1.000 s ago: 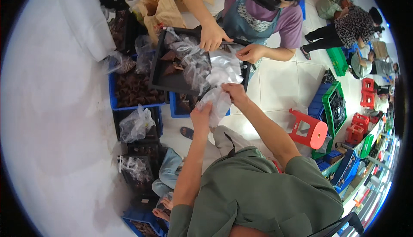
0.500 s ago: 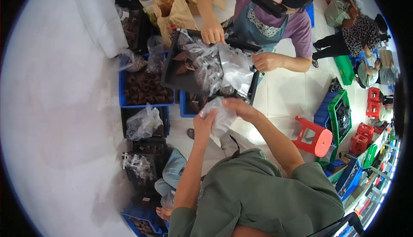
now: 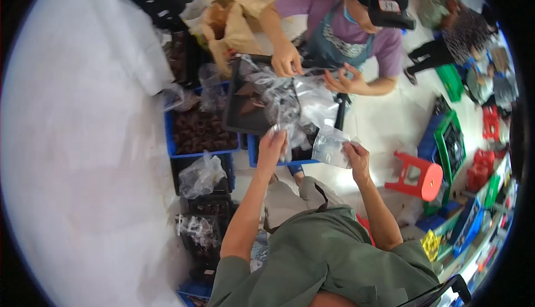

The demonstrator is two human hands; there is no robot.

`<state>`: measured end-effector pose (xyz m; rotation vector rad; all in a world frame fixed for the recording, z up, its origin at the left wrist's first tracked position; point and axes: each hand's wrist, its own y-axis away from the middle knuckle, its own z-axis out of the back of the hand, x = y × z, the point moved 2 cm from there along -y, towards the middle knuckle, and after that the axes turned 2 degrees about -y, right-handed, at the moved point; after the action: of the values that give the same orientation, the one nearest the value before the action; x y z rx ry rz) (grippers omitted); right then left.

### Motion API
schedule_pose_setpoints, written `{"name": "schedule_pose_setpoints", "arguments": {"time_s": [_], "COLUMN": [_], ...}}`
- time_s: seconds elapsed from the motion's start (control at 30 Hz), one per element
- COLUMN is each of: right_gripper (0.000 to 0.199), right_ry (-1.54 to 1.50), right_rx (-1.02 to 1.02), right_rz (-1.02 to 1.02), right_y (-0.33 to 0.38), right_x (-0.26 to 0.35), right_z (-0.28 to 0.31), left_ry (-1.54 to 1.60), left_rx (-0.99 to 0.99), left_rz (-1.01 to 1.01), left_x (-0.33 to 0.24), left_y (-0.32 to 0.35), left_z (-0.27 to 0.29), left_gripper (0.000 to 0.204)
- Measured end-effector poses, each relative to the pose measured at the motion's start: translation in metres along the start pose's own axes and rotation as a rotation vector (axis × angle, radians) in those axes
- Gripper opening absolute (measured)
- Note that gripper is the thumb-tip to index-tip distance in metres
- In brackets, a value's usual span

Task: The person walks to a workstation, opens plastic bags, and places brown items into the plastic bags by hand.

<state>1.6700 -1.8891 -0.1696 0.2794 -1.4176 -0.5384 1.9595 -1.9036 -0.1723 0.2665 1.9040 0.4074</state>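
Pinching clear bag (image 3: 331, 147) — right hand (image 3: 359, 159); by edge

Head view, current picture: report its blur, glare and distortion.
Head view: dark, rounded edges and black corners, as from a fisheye lens; head view: the patterned top at upper right looks smeared, and the left hand soft; head view: the clear bag in the right hand has a whitish sheen, and the floor looks washed out.

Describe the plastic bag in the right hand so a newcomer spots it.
Find the black tray heaped with clear plastic. At its lower right corner, the wearer's right hand grips a clear bag, held out flat, unlike the crumpled heap.
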Motion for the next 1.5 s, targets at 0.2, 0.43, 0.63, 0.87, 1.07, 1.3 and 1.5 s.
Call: {"name": "schedule_pose_setpoints", "arguments": {"time_s": [0.2, 0.43, 0.63, 0.87, 1.07, 1.3, 1.5], "right_gripper": [0.029, 0.026, 0.023, 0.020, 0.022, 0.030, 0.037], "right_ry": [-0.014, -0.075, -0.055, -0.256, -0.097, -0.400, -0.646], "right_rx": [-0.026, -0.227, -0.203, -0.285, -0.300, -0.276, -0.310], "right_rz": [-0.017, -0.121, -0.047, 0.073, 0.138, 0.000, 0.014], "right_y": [0.051, 0.085, 0.100, 0.106, 0.099, 0.096, 0.116], "right_x": [0.000, -0.023, -0.011, -0.054, -0.050, -0.051, -0.042], "right_z": [0.002, -0.011, -0.036, -0.026, -0.024, -0.016, 0.005], "left_ry": [-1.097, -1.266, -1.514, -1.611, -1.392, -0.627, -0.627], "left_rx": [0.004, 0.079, 0.141, -0.027, 0.175, 0.615, 0.704], "left_rz": [-0.439, -0.507, -0.504, -0.660, -1.028, -0.119, 0.073], "left_x": [0.038, 0.018, 0.001, -0.011, -0.045, 0.040, 0.070], "left_y": [-0.083, -0.078, -0.097, -0.079, 0.025, 0.089, 0.065], "left_z": [-0.030, -0.059, -0.023, -0.051, -0.069, -0.123, -0.132], "left_gripper": [0.044, 0.067, 0.070, 0.093, 0.048, 0.024, 0.024]}}
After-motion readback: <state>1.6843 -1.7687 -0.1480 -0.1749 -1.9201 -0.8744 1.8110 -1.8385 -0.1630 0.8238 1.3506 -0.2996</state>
